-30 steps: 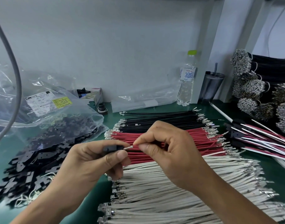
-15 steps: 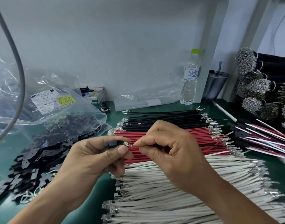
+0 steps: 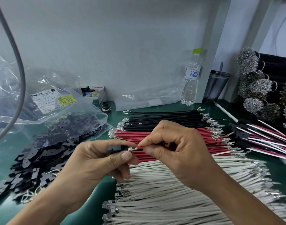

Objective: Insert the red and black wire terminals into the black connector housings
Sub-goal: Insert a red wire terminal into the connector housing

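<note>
My left hand (image 3: pixel 96 163) grips a small black connector housing (image 3: pixel 117 148) between thumb and fingers. My right hand (image 3: pixel 176 151) pinches a red wire just behind its metal terminal (image 3: pixel 132 149). The terminal's tip sits at the housing's right face; how far it is in I cannot tell. Under the hands lie rows of red wires (image 3: pixel 179 135) and, behind them, black wires (image 3: pixel 163 119), all with metal terminals. A heap of loose black housings (image 3: pixel 41 156) lies at the left on the green table.
White wires (image 3: pixel 179 192) fill the near table. A clear plastic bag (image 3: pixel 46 104) covers part of the housing heap. Finished red-white-black assemblies (image 3: pixel 265 140) lie at right, below bundled wire coils (image 3: pixel 255 82). A water bottle (image 3: pixel 191 82) and a dark cup (image 3: pixel 217 85) stand by the wall.
Both hands stayed close together over the red wires; the terminal's tip has come up against the housing's right face. The camera view shifted slightly.
</note>
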Motion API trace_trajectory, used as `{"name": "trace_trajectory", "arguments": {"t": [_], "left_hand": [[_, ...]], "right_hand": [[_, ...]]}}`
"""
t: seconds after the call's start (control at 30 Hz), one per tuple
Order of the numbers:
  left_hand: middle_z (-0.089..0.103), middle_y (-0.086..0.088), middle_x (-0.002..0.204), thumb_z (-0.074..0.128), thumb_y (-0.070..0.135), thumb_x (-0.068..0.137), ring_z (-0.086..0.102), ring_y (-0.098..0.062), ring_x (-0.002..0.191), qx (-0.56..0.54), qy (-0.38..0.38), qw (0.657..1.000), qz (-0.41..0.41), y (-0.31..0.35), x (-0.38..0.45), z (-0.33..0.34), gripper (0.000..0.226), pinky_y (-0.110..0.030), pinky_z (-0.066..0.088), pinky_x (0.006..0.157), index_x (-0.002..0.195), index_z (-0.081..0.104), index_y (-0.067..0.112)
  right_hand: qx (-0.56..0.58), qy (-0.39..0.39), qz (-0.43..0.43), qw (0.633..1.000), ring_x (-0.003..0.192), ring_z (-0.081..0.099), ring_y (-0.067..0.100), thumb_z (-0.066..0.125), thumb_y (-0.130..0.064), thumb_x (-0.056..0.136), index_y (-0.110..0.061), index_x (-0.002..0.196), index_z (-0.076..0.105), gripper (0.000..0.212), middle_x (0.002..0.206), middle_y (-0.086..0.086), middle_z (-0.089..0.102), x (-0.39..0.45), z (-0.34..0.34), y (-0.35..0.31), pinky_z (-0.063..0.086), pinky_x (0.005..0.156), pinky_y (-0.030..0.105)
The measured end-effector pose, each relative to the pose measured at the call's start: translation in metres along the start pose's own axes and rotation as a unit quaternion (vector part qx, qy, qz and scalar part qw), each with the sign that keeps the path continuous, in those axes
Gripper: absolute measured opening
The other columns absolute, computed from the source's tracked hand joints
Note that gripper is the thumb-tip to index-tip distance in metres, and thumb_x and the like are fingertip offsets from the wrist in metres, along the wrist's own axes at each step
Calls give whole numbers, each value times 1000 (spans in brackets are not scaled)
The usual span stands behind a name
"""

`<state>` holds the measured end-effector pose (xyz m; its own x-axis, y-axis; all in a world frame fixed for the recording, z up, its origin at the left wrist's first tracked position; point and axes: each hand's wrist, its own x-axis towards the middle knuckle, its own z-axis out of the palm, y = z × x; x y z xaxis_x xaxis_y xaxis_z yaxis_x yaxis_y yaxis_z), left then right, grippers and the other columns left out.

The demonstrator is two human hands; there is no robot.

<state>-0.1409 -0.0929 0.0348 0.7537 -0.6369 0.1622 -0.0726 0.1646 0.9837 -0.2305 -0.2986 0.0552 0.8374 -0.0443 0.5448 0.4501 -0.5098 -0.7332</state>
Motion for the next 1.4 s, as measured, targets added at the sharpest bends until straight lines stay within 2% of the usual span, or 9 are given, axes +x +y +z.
{"name": "trace_trajectory", "arguments": {"t": [0.13, 0.37, 0.57, 0.7, 0.83, 0.93, 1.1, 1.3, 1.4], "left_hand": [[77, -23, 83, 88, 29, 66, 70, -26, 57, 20, 14, 1000, 15, -2, 0, 5, 39, -28, 56, 54, 101, 83, 14], [77, -17, 75, 82, 22, 69, 71, -25, 55, 53, 39, 997, 46, -1, 0, 11, 25, -28, 57, 51, 94, 84, 18], [79, -13, 81, 80, 27, 73, 72, -25, 58, 104, 27, 993, 56, -2, -1, 12, 25, -25, 54, 48, 97, 84, 26], [76, -13, 72, 85, 27, 70, 70, -25, 54, 124, 94, 983, 98, -5, 0, 10, 22, -28, 55, 45, 92, 83, 26], [78, -9, 75, 90, 42, 71, 73, -25, 57, 153, 78, 981, 88, -5, -2, 8, 28, -27, 56, 48, 96, 82, 32], [78, -7, 73, 94, 32, 71, 73, -26, 55, 185, 82, 974, 103, -3, -3, 6, 25, -28, 58, 50, 93, 82, 33], [76, -14, 67, 87, 26, 63, 73, -30, 53, 125, 85, 987, 59, -2, -4, 6, 23, -26, 55, 46, 85, 85, 25], [76, -12, 67, 87, 29, 66, 72, -27, 51, 141, 78, 985, 65, -2, -5, 14, 19, -21, 49, 42, 84, 85, 27], [76, -13, 68, 87, 28, 62, 68, -22, 47, 115, 93, 987, 70, -3, 1, 18, 22, -16, 46, 43, 83, 84, 23]], "right_hand": [[-90, 28, -2, 996, 80, 64, 16, 77, -15, 86, -23, 87, 80, 9, 81, -9, 64, -2, 5, 0, 50, 64, 27], [-209, 52, -69, 974, 74, 60, 7, 69, -20, 89, -20, 88, 78, 9, 82, -14, 60, -5, 15, -10, 50, 60, 27], [-188, 10, -75, 979, 79, 62, 6, 70, -20, 90, -19, 92, 78, 8, 87, -14, 62, -5, 15, -6, 53, 66, 28], [-181, 17, -34, 983, 81, 63, 8, 75, -25, 88, -24, 92, 77, 5, 84, -15, 63, -1, 8, -1, 51, 67, 27], [-197, -12, -38, 980, 77, 61, 6, 73, -27, 89, -23, 87, 76, 7, 82, -16, 61, -1, 6, 2, 49, 65, 26], [-231, -10, -54, 971, 73, 57, 4, 68, -30, 89, -23, 85, 74, 11, 81, -16, 58, 0, 9, -1, 47, 63, 25], [-204, -8, -66, 977, 74, 57, 3, 71, -22, 89, -18, 84, 75, 7, 81, -15, 60, -1, 12, -1, 41, 66, 12], [-216, -29, -79, 973, 72, 59, 4, 70, -26, 89, -20, 84, 75, 9, 80, -15, 61, -2, 9, -2, 49, 63, 25], [-286, -25, -80, 955, 70, 57, 4, 71, -33, 89, -27, 85, 76, 9, 78, -16, 61, 2, -3, -4, 50, 59, 32]]}}
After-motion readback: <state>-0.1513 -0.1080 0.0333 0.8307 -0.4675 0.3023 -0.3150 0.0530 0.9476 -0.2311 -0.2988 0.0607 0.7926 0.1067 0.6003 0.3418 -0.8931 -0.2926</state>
